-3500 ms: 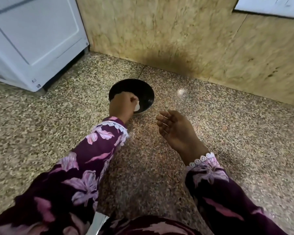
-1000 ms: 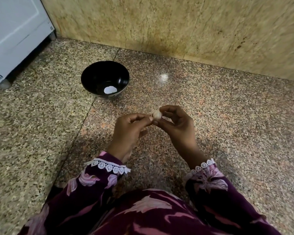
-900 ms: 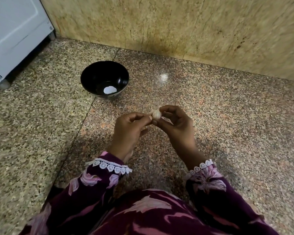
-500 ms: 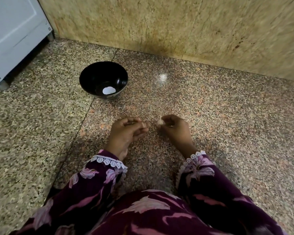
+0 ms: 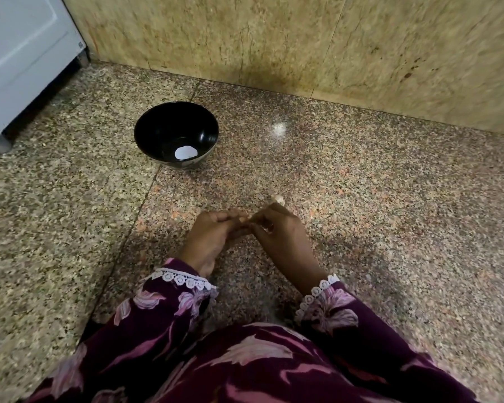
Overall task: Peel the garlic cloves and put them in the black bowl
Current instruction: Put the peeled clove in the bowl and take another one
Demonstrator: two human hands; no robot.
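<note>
The black bowl [image 5: 146, 132] stands on the granite floor ahead and to the left, with one white peeled clove [image 5: 186, 153] at its bottom. My left hand [image 5: 213, 237] and my right hand [image 5: 282, 237] meet low over the floor, fingertips touching. The left hand's fingers are curled and I see nothing in them. A pale garlic clove [image 5: 277, 198] shows just past the far fingers of my right hand, partly hidden by them. I cannot tell whether that hand holds it or whether it lies on the floor.
A beige stone wall [image 5: 303, 45] rises right behind the bowl. A white appliance [image 5: 21, 53] on short feet stands at the far left. My lap in a purple flowered dress [image 5: 245, 365] fills the bottom of the view.
My left hand dropped a peeled clove into the bowl, then came back to my right hand. Both hands sank from a raised peeling pose toward the floor, and now touch again.
</note>
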